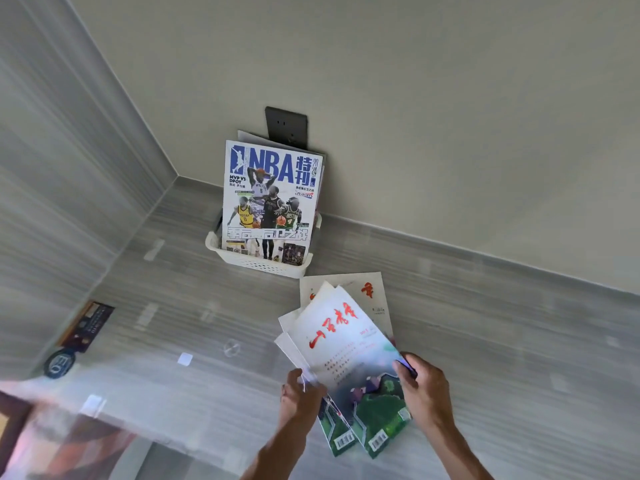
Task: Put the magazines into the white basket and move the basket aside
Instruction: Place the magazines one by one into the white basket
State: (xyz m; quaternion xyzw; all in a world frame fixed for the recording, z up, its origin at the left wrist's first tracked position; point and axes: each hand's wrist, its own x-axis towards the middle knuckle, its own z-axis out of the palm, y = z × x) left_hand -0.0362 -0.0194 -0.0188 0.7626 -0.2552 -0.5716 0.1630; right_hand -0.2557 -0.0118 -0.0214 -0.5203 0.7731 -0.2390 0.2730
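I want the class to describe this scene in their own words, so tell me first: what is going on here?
A person is tidying magazines on a grey counter. The left hand and right hand each grip an edge of a fanned stack of white-and-green magazines, with more lying under it. The white basket stands against the wall below a dark socket and already holds an upright NBA magazine with others behind it. The basket has not been moved aside.

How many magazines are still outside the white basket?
At least 3: two fanned magazines gripped by the left hand and right hand, and one magazine lying flat beneath them. More may be hidden in the stack.
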